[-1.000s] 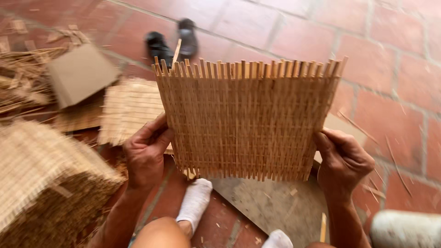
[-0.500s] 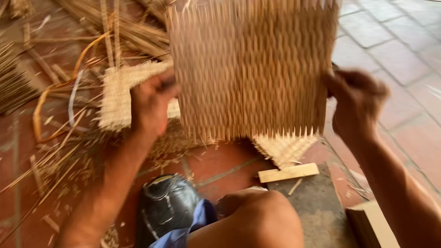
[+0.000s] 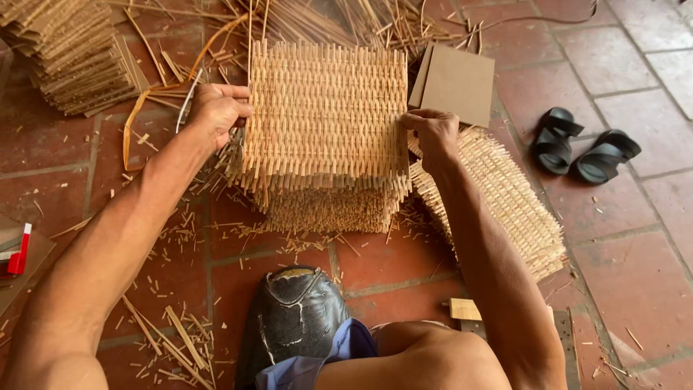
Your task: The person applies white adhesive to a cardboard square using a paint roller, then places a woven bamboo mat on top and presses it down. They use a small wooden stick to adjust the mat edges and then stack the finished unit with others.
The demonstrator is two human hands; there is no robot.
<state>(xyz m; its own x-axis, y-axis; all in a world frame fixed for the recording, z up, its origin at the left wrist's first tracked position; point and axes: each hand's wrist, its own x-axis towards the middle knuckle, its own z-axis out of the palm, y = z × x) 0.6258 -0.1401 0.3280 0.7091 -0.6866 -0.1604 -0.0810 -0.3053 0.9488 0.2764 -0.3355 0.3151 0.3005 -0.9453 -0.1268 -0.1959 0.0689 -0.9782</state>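
A square woven bamboo mat [image 3: 325,112] lies flat on top of a stack of similar mats [image 3: 328,206] on the red tile floor. My left hand [image 3: 216,112] grips the mat's left edge. My right hand [image 3: 433,133] pinches its right edge. Both arms reach forward from the bottom of the view over my bent knee [image 3: 426,357].
Another pile of woven mats [image 3: 79,58] stands at the top left, and a fanned pile [image 3: 505,198] lies to the right. A cardboard sheet [image 3: 458,83], black sandals [image 3: 585,152], loose bamboo strips [image 3: 346,22], a black shoe [image 3: 296,318] and a wooden block [image 3: 465,309] lie around.
The mat was held upright in both hands; now it lies flat on the stack. My view has swung round to face the stack and the strips.
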